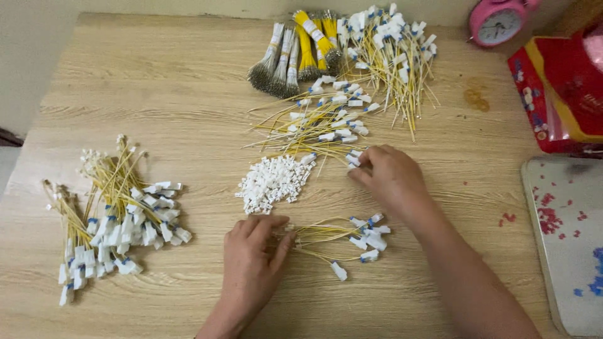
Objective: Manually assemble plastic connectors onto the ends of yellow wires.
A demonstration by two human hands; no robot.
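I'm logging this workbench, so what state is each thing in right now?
Left hand: flat on the table, fingers pressing the ends of a small wire bunch.
Right hand: pinching a white connector at the edge of the loose wires.
White connector pile: loose heap.
Finished wire bundles: lying grouped at the left.
Taped wire bundles: bound, untouched.
Pink clock: partly out of frame.

From my remote seat I see two bare hands, the left hand (250, 263) and the right hand (389, 177), with nothing worn on them: no gloves, rings, watch or bracelet. Both forearms are bare as far as I can see, no sleeve showing. The fingernails look short and unpainted.
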